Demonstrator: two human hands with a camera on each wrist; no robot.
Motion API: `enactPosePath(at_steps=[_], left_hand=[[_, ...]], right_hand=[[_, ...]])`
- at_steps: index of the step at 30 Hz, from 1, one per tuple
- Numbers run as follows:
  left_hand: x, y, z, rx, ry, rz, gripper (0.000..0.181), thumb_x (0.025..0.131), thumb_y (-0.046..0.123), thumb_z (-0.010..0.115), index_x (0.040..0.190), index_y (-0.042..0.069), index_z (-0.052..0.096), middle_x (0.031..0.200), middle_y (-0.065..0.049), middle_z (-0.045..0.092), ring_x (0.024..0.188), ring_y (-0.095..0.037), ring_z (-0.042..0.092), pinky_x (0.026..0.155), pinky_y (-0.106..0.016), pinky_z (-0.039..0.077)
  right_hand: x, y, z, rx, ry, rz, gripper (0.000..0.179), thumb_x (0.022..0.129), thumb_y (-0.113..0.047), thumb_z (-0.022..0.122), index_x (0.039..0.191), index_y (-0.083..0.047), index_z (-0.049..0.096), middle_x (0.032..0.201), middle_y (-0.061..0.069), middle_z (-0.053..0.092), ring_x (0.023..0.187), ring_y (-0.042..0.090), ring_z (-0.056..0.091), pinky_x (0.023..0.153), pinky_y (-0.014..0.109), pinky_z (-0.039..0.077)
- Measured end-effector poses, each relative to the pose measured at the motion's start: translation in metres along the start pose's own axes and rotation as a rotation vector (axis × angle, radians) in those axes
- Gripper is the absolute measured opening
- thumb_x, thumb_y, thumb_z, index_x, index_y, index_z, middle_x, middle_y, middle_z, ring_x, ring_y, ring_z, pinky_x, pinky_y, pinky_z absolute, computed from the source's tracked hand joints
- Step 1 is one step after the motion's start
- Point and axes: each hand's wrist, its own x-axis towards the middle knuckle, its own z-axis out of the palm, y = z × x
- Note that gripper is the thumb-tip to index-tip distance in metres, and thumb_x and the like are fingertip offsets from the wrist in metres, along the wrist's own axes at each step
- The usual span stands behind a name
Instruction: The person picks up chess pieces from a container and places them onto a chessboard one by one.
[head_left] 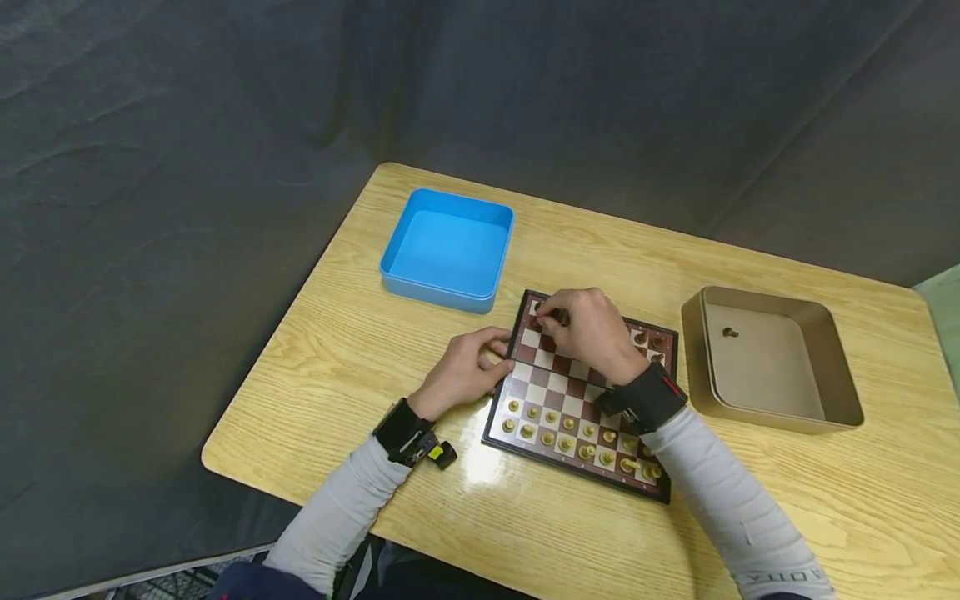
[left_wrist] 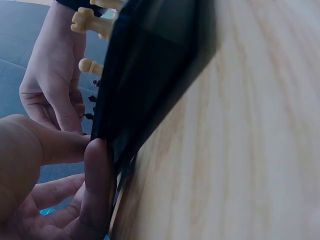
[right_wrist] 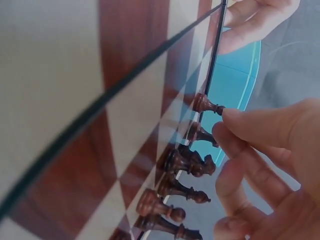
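A chessboard [head_left: 543, 375] lies on the table, its two halves opened flat. My left hand [head_left: 467, 371] grips the board's left edge, the thumb on the rim and a finger at the side. Over the far left corner, my right hand [head_left: 588, 329] pinches the head of a dark pawn [right_wrist: 207, 105] between thumb and index finger. The pawn's base is on the board. Several other dark pieces [right_wrist: 187, 162] stand beside it, partly covered by the hand in the head view. Light pieces [head_left: 566, 443] fill the two near rows.
An open gold tin [head_left: 772, 358] stands right of the board, with one dark chess piece [head_left: 730, 332] lying inside. Behind and left of the board is an open blue box [head_left: 450, 246]. The wooden table [head_left: 315, 375] meets dark cloth at its far edge.
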Motion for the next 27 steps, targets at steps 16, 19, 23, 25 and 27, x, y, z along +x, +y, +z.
enactPosePath(at_steps=[16,19,23,25,27], left_hand=[[0.000,0.002,-0.001,0.099,0.009,-0.012,0.047,0.079,0.020,0.064,0.122,0.012,0.046,0.091,0.006,0.057,0.065,-0.007,0.059,0.051,-0.023,0.049],[0.000,0.003,-0.002,0.103,0.010,-0.013,0.048,0.078,0.021,0.064,0.122,0.013,0.046,0.092,0.005,0.057,0.066,-0.006,0.059,0.052,-0.022,0.049],[0.000,0.002,-0.001,0.096,0.015,-0.005,0.047,0.079,0.020,0.064,0.122,0.013,0.046,0.091,0.005,0.057,0.066,-0.006,0.059,0.053,-0.022,0.049],[0.000,0.002,-0.001,0.093,0.017,-0.007,0.047,0.079,0.020,0.064,0.122,0.013,0.046,0.091,0.005,0.057,0.066,-0.006,0.058,0.053,-0.022,0.049],[0.000,0.002,-0.001,0.094,0.018,-0.013,0.047,0.078,0.020,0.064,0.122,0.014,0.046,0.091,0.005,0.056,0.066,-0.006,0.058,0.053,-0.022,0.049]], right_hand=[[-0.015,0.010,-0.040,-0.031,0.079,0.012,0.015,0.082,-0.021,0.059,0.095,-0.019,0.064,0.090,-0.005,0.057,0.046,0.007,0.039,0.038,0.028,0.030],[-0.021,0.015,-0.052,-0.047,0.108,0.025,0.015,0.082,-0.021,0.059,0.096,-0.018,0.064,0.090,-0.005,0.057,0.050,0.007,0.039,0.038,0.028,0.028],[-0.029,0.021,-0.067,-0.068,0.139,0.048,0.016,0.082,-0.020,0.058,0.096,-0.016,0.064,0.090,-0.003,0.058,0.056,0.008,0.040,0.038,0.028,0.028],[-0.032,0.025,-0.073,-0.083,0.150,0.064,0.016,0.082,-0.020,0.058,0.096,-0.015,0.064,0.090,-0.001,0.059,0.056,0.009,0.040,0.037,0.029,0.028],[-0.037,0.029,-0.079,-0.095,0.166,0.085,0.016,0.082,-0.020,0.058,0.096,-0.014,0.064,0.089,0.000,0.059,0.057,0.010,0.041,0.038,0.029,0.029]])
